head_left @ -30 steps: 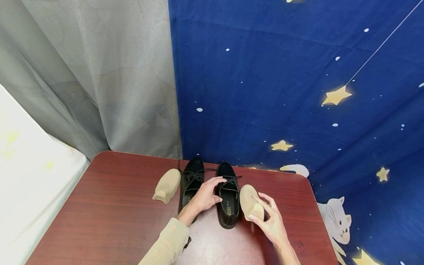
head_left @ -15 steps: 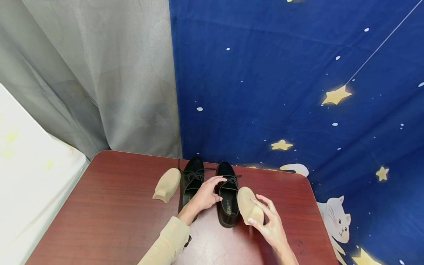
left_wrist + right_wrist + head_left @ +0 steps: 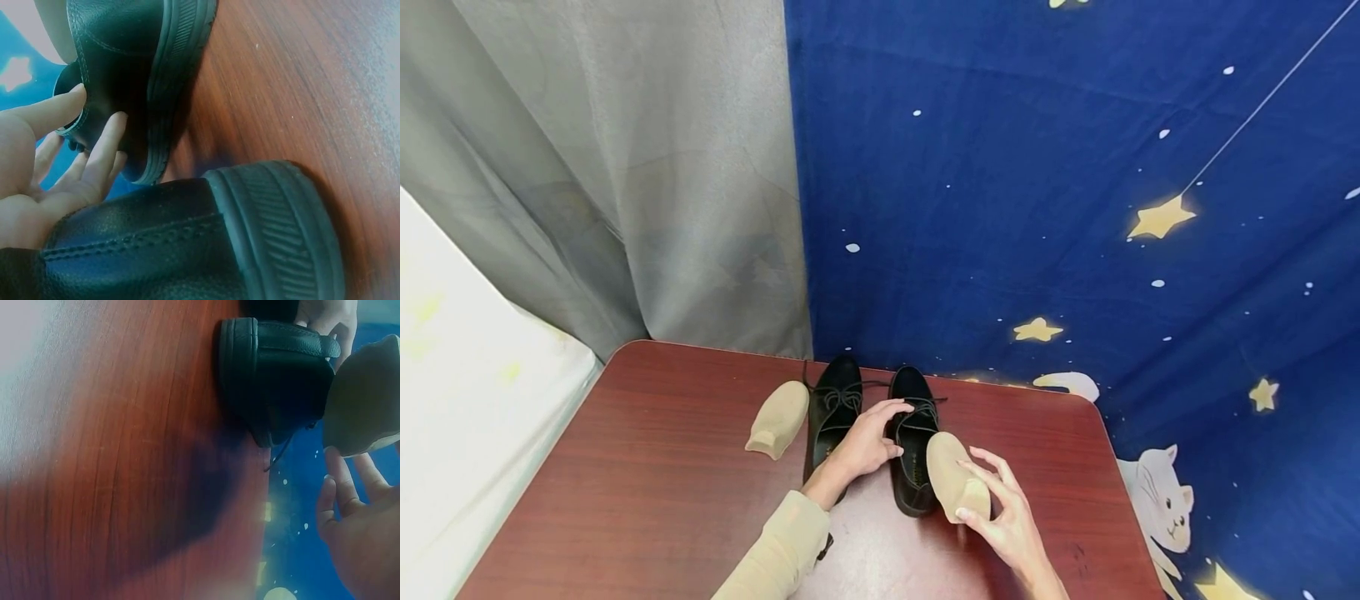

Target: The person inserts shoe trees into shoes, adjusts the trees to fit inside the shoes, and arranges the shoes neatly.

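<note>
Two black lace-up shoes stand side by side, toes to the back of the table. My left hand point(image 3: 867, 446) reaches over the left shoe point(image 3: 842, 379) and grips the right shoe point(image 3: 914, 502), thumb at its collar, other fingers across its side and laces. In my right hand point(image 3: 1013, 525) is a beige shoe tree point(image 3: 947, 471), held by thumb and fingers at its heel end. It tilts above the table and overlaps the right shoe's opening in the head view. A second beige shoe tree point(image 3: 781, 414) lies left of the left shoe.
The reddish-brown table point(image 3: 662, 483) has rounded back corners. Behind it hang a grey curtain point(image 3: 715, 183) and a blue cloth point(image 3: 1000, 183) with stars and a white cat. White cloth point(image 3: 467, 400) hangs at the left.
My right hand has brought its shoe tree leftward and slightly toward me, from beside the right shoe to over its heel edge. The left hand and both shoes stay put.
</note>
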A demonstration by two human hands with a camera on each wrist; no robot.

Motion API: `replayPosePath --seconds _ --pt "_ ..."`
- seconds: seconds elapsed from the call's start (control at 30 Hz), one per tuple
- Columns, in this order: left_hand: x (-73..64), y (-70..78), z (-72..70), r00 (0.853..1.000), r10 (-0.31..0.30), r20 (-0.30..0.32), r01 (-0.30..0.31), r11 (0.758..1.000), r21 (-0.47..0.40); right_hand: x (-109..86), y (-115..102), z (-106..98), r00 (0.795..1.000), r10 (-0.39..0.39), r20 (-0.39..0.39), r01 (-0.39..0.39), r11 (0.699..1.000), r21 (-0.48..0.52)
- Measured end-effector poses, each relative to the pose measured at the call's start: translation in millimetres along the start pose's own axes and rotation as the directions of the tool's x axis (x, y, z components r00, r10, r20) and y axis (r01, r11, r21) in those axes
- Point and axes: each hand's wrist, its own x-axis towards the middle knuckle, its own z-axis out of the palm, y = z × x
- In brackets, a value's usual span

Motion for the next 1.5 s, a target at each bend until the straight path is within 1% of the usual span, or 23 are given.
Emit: replayPosePath --seconds 0.1,0.33,0.43,0.77,0.97,1.1,1.2,1.33,1.5 --pt "0.0 0.9 0.4 1.000 0.007 -0.006 -0.007 1.000 -0.002 0.9 -1.4 1.7 1.000 -0.007 0.011 0.007 1.000 -0.008" --pt "-3.1 3.2 1.9 1.000 0.002 -0.001 -0.002 1.000 0.006 -0.2 -4.6 5.6 0.999 0.013 0.041 -0.011 0.999 -0.046" --pt "-3.0 2.9 1.3 1.000 0.009 -0.009 -0.009 1.000 0.015 1.1 -4.6 7.0 0.999 0.016 0.042 -0.015 0.999 -0.035" --pt "-2.5 2.6 -2.1 0.999 0.024 -0.022 -0.023 0.998 0.050 6.1 -0.6 10.3 0.999 -0.024 0.042 0.027 0.998 -0.058" --pt "-3.2 0.4 -0.3 0.998 0.054 -0.041 -0.051 0.995 0.080 9.3 -0.2 11.1 0.998 -0.015 0.053 0.018 0.997 -0.068" --pt "-3.5 0.2 0.2 0.995 0.084 -0.059 -0.078 0.992 0.099 13.5 -0.5 12.1 0.997 -0.030 0.067 0.035 0.997 -0.070" --pt "-3.9 1.0 0.3 0.994 0.091 -0.065 -0.084 0.991 0.105 15.6 -1.1 12.7 0.997 -0.031 0.076 0.035 0.998 -0.049" --pt "-3.9 1.4 0.4 0.992 0.099 -0.076 -0.090 0.990 0.110 16.2 -0.8 13.3 0.997 -0.022 0.081 0.026 0.998 -0.053" --pt "-2.9 1.4 0.9 0.991 0.100 -0.087 -0.090 0.989 0.116 16.6 0.2 14.4 0.996 0.027 0.081 -0.019 0.995 -0.094"
